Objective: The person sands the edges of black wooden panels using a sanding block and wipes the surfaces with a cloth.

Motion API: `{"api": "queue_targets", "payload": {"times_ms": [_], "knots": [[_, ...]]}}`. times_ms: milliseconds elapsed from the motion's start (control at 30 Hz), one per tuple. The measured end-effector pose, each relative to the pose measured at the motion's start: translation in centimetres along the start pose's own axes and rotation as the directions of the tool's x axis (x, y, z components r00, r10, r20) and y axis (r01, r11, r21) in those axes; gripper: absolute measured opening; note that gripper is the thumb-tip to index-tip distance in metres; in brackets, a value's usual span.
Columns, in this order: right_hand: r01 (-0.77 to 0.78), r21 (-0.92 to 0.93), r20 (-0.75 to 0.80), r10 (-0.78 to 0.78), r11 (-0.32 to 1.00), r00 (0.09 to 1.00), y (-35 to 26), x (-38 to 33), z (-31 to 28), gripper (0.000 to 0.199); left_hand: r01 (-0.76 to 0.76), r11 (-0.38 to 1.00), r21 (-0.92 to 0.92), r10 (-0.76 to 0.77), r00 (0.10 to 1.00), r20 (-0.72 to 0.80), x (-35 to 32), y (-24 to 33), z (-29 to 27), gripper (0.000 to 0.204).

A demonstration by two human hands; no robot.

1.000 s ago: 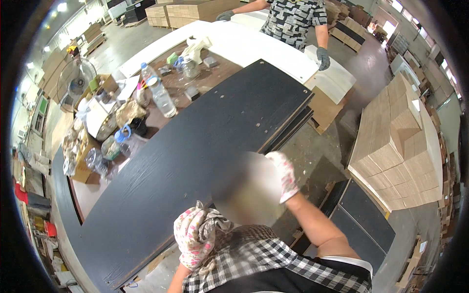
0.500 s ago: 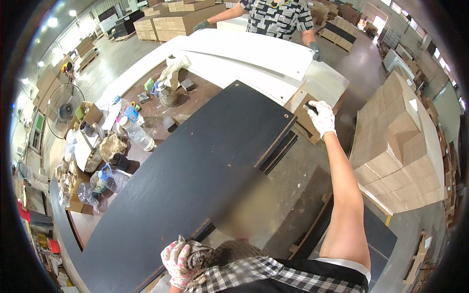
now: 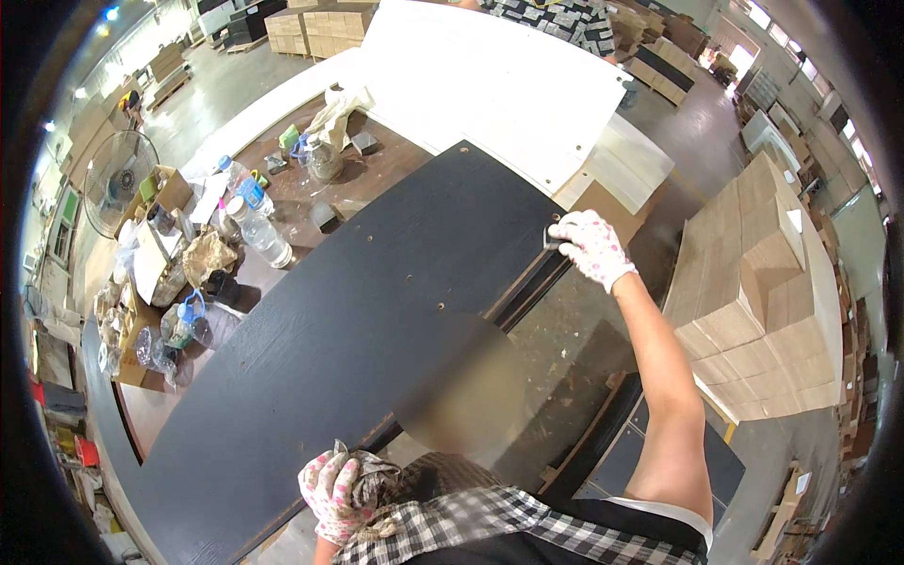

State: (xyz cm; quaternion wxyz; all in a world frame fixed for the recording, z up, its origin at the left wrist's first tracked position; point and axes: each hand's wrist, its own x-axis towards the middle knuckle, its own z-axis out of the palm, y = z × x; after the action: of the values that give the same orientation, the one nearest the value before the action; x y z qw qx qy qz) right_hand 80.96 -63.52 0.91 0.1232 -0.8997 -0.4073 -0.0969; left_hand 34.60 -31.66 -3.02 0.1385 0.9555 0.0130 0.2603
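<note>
Right hand (image 3: 590,247) has gone further out since half a second ago: arm now near full stretch, hand at the far right corner of the black panel (image 3: 358,330). Left hand (image 3: 331,492) has barely shifted, same spot at the panel's near edge.

Head view:
- Right hand, patterned glove, fingers curled over the panel's far corner edge, with a small dark block (image 3: 552,239) under the fingertips. Closed on the edge/block, can't tell which takes the grip.
- Left hand, same glove type, fist closed around a bunched grey rag (image 3: 372,476), close to the person's chest, just at the panel's near edge.
- Panel lies long and flat on the surface, running from lower left to upper right, a few small drill holes on its face. Its right long edge overhangs a second dark board (image 3: 527,282) below it.
- White panel (image 3: 490,85) lies beyond the black one, touching or just past its far end.
- Left of the panel: brown surface (image 3: 377,165) with clutter, water bottles (image 3: 259,231), bags, small boxes.
- Fan (image 3: 118,179) far left on the floor.
- Stack of cardboard boxes (image 3: 753,282) right, well apart from the panel.
- Another person in a patterned shirt (image 3: 565,14) at the top edge, behind the white panel.
</note>
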Motion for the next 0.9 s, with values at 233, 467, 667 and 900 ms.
{"api": "queue_targets", "payload": {"times_ms": [233, 467, 667, 900], "knots": [[0.291, -0.02, 0.104, -0.287, 0.957, 0.952, -14.1, -1.7, 0.7, 0.025, 0.068, 0.995, -0.073, -0.071, 0.997, -0.037, 0.9, 0.7, -0.5, 0.049], [0.611, 0.119, 0.001, -0.615, 0.783, 0.788, -24.3, -1.9, 1.3, 0.023, 0.156, 0.923, -0.351, -0.183, 0.982, -0.044, -1.5, 1.9, -2.7, 0.046], [0.641, 0.238, 0.055, -0.669, 0.73, 0.741, -27.0, -1.9, 2.0, 0.027, 0.263, 0.834, -0.485, -0.289, 0.957, 0.022, -7.9, 0.9, -4.0, 0.05], [0.736, 0.306, -0.01, -0.771, 0.604, 0.636, -42.6, -3.8, 3.7, 0.022, 0.434, 0.761, -0.482, -0.466, 0.883, 0.06, -16.1, -1.6, -8.5, 0.048]]}}
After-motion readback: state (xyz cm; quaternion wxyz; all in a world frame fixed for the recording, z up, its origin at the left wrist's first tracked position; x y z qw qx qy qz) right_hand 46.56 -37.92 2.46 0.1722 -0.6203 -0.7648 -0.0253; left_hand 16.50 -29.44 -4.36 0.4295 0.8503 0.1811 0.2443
